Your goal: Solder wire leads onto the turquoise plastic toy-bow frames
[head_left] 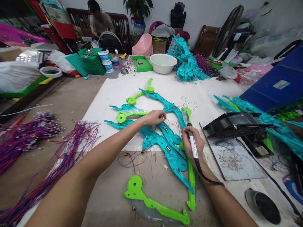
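My right hand (192, 143) grips a soldering iron (193, 147) like a pen, its tip pointing up toward thin wires over a teal plastic bow-shaped toy part (165, 138). My left hand (155, 117) pinches a thin wire (168, 121) just above the same teal parts. Several teal and lime-green bow pieces lie spread on a white sheet (113, 94) in front of me. A lime-green piece (151, 200) lies nearest to me on the table.
Bundles of purple and red wires (59, 157) lie at the left. A black fan unit (233, 123) and a metal plate (234, 159) sit at the right, with a blue bin (276, 85). A white bowl (163, 63), green trays and a teal parts pile stand behind; a person sits far back.
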`<control>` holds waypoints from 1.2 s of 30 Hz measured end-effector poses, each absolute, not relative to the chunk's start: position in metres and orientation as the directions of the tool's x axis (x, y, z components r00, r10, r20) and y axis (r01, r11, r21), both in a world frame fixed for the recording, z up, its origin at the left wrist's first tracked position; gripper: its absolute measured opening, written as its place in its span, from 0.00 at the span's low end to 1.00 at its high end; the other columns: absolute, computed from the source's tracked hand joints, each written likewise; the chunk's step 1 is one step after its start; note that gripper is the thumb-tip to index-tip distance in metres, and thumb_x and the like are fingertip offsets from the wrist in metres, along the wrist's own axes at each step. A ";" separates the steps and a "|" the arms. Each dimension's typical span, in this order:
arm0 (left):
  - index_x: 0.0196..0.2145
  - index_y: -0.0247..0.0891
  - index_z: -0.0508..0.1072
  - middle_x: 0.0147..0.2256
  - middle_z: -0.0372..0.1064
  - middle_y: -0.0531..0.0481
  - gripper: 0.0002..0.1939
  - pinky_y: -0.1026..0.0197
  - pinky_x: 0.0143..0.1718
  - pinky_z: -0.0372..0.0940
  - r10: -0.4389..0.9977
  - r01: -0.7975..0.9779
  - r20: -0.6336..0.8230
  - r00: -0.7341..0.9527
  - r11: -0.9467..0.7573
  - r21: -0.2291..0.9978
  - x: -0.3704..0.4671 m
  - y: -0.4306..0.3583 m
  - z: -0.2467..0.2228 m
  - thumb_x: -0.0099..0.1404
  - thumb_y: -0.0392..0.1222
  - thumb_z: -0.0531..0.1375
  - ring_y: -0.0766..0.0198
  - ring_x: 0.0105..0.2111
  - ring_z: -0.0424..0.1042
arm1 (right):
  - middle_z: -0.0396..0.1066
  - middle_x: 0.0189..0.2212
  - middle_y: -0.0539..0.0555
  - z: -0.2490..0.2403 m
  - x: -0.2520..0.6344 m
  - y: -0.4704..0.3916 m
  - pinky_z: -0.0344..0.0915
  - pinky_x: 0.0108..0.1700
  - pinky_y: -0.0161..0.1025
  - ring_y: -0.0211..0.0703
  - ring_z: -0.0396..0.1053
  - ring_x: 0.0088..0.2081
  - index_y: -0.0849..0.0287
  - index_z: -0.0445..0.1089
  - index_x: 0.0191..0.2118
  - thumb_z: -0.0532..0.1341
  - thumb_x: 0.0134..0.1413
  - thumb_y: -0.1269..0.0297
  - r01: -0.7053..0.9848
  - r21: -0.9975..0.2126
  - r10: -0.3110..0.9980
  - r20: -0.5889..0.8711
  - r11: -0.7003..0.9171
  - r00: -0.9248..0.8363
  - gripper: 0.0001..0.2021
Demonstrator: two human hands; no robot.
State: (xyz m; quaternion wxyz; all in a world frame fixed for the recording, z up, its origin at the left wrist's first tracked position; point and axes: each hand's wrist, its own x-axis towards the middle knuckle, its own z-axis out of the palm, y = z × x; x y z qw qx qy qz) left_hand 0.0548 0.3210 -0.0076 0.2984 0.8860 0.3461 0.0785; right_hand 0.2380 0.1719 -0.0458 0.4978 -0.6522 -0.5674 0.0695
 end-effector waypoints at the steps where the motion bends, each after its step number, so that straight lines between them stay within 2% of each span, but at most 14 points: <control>1: 0.44 0.32 0.75 0.32 0.73 0.49 0.16 0.67 0.31 0.59 0.634 0.557 -0.091 0.768 -0.591 0.584 0.055 0.322 -0.008 0.58 0.34 0.56 0.66 0.29 0.68 | 0.75 0.32 0.50 -0.045 0.238 0.172 0.70 0.35 0.38 0.41 0.74 0.30 0.55 0.68 0.42 0.60 0.56 0.60 0.671 -0.726 0.801 0.486 0.149 0.349 0.09; 4: 0.42 0.34 0.77 0.33 0.75 0.49 0.17 0.66 0.31 0.59 0.558 0.547 -0.158 0.814 -0.649 0.528 0.057 0.322 -0.007 0.54 0.32 0.58 0.65 0.30 0.69 | 0.75 0.34 0.51 -0.044 0.238 0.171 0.70 0.36 0.38 0.40 0.74 0.29 0.55 0.68 0.42 0.60 0.56 0.60 0.647 -0.742 0.782 0.505 0.176 0.365 0.09; 8: 0.39 0.34 0.78 0.35 0.75 0.47 0.15 0.65 0.33 0.59 0.561 0.567 -0.174 0.809 -0.668 0.481 0.058 0.323 -0.004 0.54 0.33 0.58 0.62 0.33 0.70 | 0.75 0.36 0.52 -0.045 0.240 0.171 0.71 0.35 0.38 0.40 0.74 0.30 0.55 0.67 0.44 0.60 0.56 0.60 0.572 -0.801 0.789 0.463 0.178 0.403 0.10; 13: 0.47 0.35 0.74 0.33 0.74 0.50 0.23 0.65 0.30 0.58 0.525 0.542 -0.179 0.832 -0.701 0.464 0.055 0.320 -0.001 0.50 0.34 0.61 0.63 0.31 0.69 | 0.75 0.34 0.52 -0.046 0.238 0.170 0.71 0.35 0.39 0.41 0.74 0.30 0.56 0.66 0.44 0.60 0.57 0.59 0.516 -0.840 0.821 0.408 0.166 0.400 0.11; 17: 0.40 0.35 0.77 0.32 0.74 0.49 0.16 0.65 0.31 0.58 0.603 0.591 -0.141 0.785 -0.661 0.463 0.056 0.314 0.004 0.54 0.34 0.57 0.63 0.31 0.69 | 0.76 0.34 0.52 -0.048 0.236 0.172 0.72 0.37 0.39 0.42 0.75 0.33 0.55 0.68 0.43 0.59 0.57 0.58 0.570 -0.806 0.831 0.420 0.158 0.364 0.10; 20: 0.36 0.36 0.78 0.32 0.75 0.49 0.13 0.63 0.34 0.58 0.605 0.591 -0.126 0.786 -0.677 0.439 0.059 0.309 0.010 0.55 0.34 0.57 0.62 0.33 0.69 | 0.77 0.36 0.52 -0.046 0.239 0.170 0.72 0.41 0.41 0.44 0.75 0.36 0.55 0.70 0.44 0.58 0.59 0.56 0.641 -0.742 0.817 0.485 0.195 0.313 0.11; 24: 0.40 0.35 0.79 0.30 0.74 0.50 0.14 0.65 0.30 0.57 0.547 0.533 -0.159 0.822 -0.641 0.553 0.064 0.303 0.013 0.55 0.38 0.61 0.65 0.28 0.68 | 0.76 0.41 0.55 -0.034 0.245 0.150 0.71 0.43 0.43 0.44 0.74 0.38 0.55 0.70 0.51 0.56 0.61 0.59 0.695 -0.657 0.742 0.614 0.292 0.268 0.15; 27: 0.36 0.32 0.79 0.26 0.73 0.51 0.12 0.66 0.29 0.57 0.579 0.503 -0.131 0.805 -0.548 0.668 0.069 0.303 0.010 0.58 0.42 0.61 0.67 0.27 0.67 | 0.77 0.37 0.53 -0.025 0.246 0.125 0.72 0.41 0.41 0.43 0.75 0.35 0.55 0.74 0.46 0.58 0.60 0.64 0.682 -0.635 0.719 0.656 0.363 0.229 0.11; 30: 0.33 0.30 0.79 0.24 0.72 0.51 0.13 0.67 0.29 0.57 0.637 0.474 -0.086 0.766 -0.469 0.745 0.073 0.305 0.005 0.60 0.43 0.58 0.67 0.26 0.66 | 0.77 0.37 0.53 -0.021 0.241 0.108 0.73 0.42 0.41 0.43 0.76 0.36 0.55 0.74 0.43 0.60 0.58 0.67 0.689 -0.626 0.746 0.639 0.365 0.186 0.09; 36: 0.33 0.34 0.80 0.24 0.72 0.51 0.12 0.65 0.28 0.55 0.709 0.580 -0.065 0.702 -0.516 0.630 0.074 0.305 -0.003 0.59 0.43 0.59 0.66 0.25 0.66 | 0.78 0.32 0.52 -0.010 0.224 0.108 0.73 0.37 0.39 0.42 0.76 0.34 0.57 0.75 0.40 0.59 0.57 0.70 0.652 -0.638 0.789 0.607 0.409 0.099 0.09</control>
